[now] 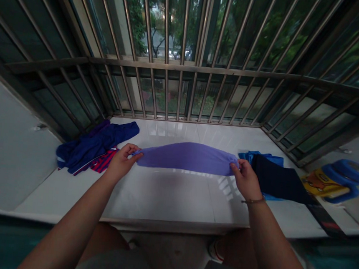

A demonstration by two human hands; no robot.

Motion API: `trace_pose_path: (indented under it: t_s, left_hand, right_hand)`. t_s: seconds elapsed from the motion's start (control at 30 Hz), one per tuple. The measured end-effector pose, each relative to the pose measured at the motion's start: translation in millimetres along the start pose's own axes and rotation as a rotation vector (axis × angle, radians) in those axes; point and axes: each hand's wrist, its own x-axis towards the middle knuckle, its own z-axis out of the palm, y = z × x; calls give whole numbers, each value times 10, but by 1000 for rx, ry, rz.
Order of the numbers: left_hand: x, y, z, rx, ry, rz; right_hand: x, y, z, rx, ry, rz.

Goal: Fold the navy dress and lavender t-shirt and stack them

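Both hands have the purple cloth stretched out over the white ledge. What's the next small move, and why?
Probably lower the purple cloth flat onto the white ledge. The left hand and right hand pinch its two ends and hold it taut, with bare ledge just beneath, between the crumpled blue clothes and the dark folded garment.

A crumpled blue garment lies left, dark folded clothes right, on the white sill.
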Motion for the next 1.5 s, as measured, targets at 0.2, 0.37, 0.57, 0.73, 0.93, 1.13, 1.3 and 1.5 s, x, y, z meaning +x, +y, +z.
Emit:
trace_pose_path:
  t_s: [0.2,0.37,0.57,0.73,0.93,1.13,1.3,1.5]
  left_hand:
    - [-809,-290,46,355,-255,339]
    - [-1396,-548,192,438,-315,414]
    - [-1331,-417,381,451,-142,334]
    - [-1207,-385,611,376,-234,204]
    - [-1281,-313,710,65,-232,5]
    - [-1243,-359,707,-108,-119,-201]
    - [-1210,-462,720,-277,-100,-271]
    - [-1212,-388,713,-113,-172,-207]
  right_hand:
    - [-536,564,-179,-172,-56,8]
    - [-1152,856,-85,-473,-45,18]
    - [-1215,407,195,-768,-18,518]
    - [-871,274,230,-710,-234,570]
    - [-586,116,50,-569,28,427]
    - [-382,-763,548,-411,77,172]
    - [-672,-1546,1453,-278,-325,-304]
    - [-1358,-1534,2109,-289,-632,-517]
